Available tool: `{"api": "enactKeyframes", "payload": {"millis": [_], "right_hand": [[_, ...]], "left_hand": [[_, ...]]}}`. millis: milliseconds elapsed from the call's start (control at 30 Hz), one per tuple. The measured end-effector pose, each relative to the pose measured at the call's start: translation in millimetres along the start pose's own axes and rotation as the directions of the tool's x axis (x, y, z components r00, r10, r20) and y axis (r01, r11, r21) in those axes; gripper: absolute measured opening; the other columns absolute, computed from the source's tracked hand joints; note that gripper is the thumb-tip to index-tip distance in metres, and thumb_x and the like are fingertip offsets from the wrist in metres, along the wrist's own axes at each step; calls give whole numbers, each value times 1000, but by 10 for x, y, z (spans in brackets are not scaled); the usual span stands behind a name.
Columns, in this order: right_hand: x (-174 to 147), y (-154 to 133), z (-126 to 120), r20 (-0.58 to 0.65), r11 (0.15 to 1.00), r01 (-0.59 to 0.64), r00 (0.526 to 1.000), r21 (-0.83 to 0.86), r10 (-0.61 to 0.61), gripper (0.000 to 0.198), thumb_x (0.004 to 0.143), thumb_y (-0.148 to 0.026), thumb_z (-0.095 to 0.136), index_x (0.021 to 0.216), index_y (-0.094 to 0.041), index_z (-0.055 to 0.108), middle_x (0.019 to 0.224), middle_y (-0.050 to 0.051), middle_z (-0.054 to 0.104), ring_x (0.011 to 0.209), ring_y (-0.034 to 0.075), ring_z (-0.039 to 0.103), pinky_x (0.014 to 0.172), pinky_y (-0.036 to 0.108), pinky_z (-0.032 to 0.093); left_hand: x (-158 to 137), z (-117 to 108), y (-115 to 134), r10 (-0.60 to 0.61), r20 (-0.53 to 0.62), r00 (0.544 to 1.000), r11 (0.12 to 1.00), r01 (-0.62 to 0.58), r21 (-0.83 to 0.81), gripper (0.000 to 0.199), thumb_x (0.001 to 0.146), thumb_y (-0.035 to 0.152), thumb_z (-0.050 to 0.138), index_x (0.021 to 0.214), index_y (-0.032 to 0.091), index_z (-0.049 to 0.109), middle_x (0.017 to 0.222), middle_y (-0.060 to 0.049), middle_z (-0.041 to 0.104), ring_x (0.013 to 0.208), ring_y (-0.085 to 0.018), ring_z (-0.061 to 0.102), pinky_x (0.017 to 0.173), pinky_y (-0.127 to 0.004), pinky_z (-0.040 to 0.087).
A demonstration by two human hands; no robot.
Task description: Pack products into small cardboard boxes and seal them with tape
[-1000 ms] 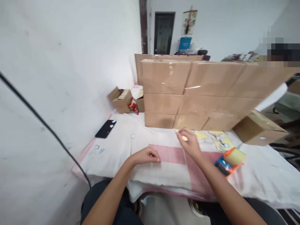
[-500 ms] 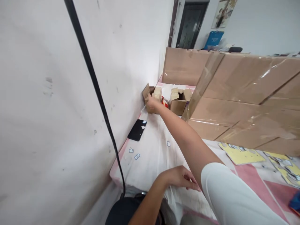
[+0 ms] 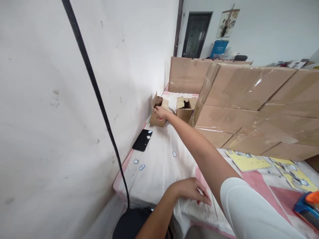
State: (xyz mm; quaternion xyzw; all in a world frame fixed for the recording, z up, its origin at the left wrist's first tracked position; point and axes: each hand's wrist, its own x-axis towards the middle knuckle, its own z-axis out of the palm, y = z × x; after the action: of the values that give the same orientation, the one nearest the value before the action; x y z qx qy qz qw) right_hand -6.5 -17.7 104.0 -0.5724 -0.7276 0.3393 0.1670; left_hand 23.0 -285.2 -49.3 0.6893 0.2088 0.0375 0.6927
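Observation:
My right hand (image 3: 161, 113) reaches far out to a small open cardboard box (image 3: 157, 121) beside the white wall. Its fingers are closed on the box's near rim; the fingertips are partly hidden. One flap of that box stands up against the wall. My left hand (image 3: 193, 191) hangs over the cloth close to the near edge, fingers loosely bent and apart, with nothing in it. A second small open cardboard box (image 3: 184, 114) stands to the right of the first. Nearer to me lies a black flat tablet-like panel (image 3: 142, 140) with small pale labels on it.
Small blue-edged labels (image 3: 142, 167) lie on the pale cloth (image 3: 159, 186). A large taped cardboard wall (image 3: 229, 96) rises on the right. In front of it are yellow sheets (image 3: 246, 160) and a blue-and-orange tool (image 3: 308, 207). A black cable (image 3: 99, 96) runs down the left.
The small box by the wall has come slightly nearer with my right hand on it. The view has shifted right, bringing more of the blue-and-orange tool into sight. My left hand stays almost still.

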Motion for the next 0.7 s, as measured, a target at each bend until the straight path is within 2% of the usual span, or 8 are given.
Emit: {"api": "enactKeyframes", "payload": {"millis": [67,133,233,300,367,500,600,700], "right_hand": [[-237,29,-60,-21,998,60,998,-27,-60,59,105,-52,33,155,-21,32,148,19,44,86,23,70,70,40,61],[-613,137,-177,-23,976,186,982,-117,-190,60,105,-55,25,155,-23,30,151,19,39,92,24,69,75,41,61],[-1447,459,-417,48,890,370,927,-268,-372,54,104,-53,32,148,-22,41,145,16,43,108,27,62,96,46,55],[-2123,736,-574,111,782,473,875,-405,-471,51,105,-53,27,137,-21,51,138,15,47,104,25,62,102,49,51],[-2804,1014,-702,118,747,449,883,-491,-454,47,105,-51,26,128,-25,57,137,12,47,98,22,63,95,47,54],[-3885,1489,-862,27,799,358,918,-483,-396,42,105,-43,35,144,-32,47,138,12,48,89,20,67,84,42,57],[-4325,1801,-907,-77,839,312,921,-446,-383,30,102,-39,43,127,-31,58,126,11,56,94,24,67,82,41,57],[-4493,2065,-867,-93,858,313,920,-407,-380,22,103,-35,42,107,-27,62,130,11,56,99,23,66,87,41,55]], "left_hand": [[-1,35,17,-5,3,1000,1000,5,29,36,72,48,83,94,20,80,67,2,66,63,-11,57,63,-22,43],[-17,77,53,-15,-6,1000,999,15,29,35,73,48,81,92,19,81,68,1,67,62,-10,56,64,-22,43],[-53,166,133,-27,-11,1000,999,28,31,30,74,44,80,89,18,81,71,0,69,59,-9,57,65,-23,43],[-72,243,194,-42,12,999,997,41,73,30,75,44,79,90,18,81,72,0,70,57,-9,56,64,-22,43],[-80,329,254,-46,55,997,993,40,108,32,74,47,80,91,19,81,72,0,70,56,-8,56,63,-22,44],[-63,516,402,-18,151,988,995,3,102,48,70,61,80,92,19,81,72,0,70,56,-8,57,61,-20,45],[-27,663,556,-17,228,973,994,-8,108,59,68,70,78,97,19,80,78,-2,73,56,-8,57,56,-19,44],[33,794,702,-11,294,956,988,-35,152,57,71,69,76,99,20,80,88,-4,76,62,-9,60,58,-18,44]]}}
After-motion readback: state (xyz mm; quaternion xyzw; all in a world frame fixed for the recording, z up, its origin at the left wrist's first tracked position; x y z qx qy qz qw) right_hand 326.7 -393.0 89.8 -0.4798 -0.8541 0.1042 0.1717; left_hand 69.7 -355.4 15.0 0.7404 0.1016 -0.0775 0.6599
